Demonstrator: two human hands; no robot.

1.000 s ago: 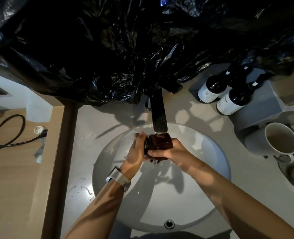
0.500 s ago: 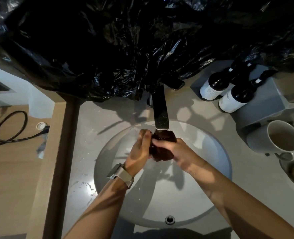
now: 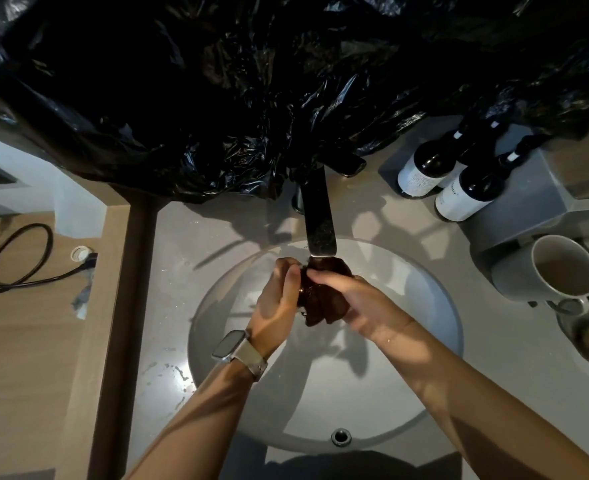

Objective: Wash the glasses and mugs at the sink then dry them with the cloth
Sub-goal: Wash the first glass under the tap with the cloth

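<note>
1. I see two bare forearms, no sleeves in view.
2. The left wrist wears a watch with a rounded rectangular face and metallic case.
3. Its strap is pale, cream-coloured, with a small buckle.
4. The right wrist wears nothing; neither hand shows rings.

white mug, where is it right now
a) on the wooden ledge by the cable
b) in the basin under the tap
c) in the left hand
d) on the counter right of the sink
d: the white mug stands on the counter, right of the sink.
</note>
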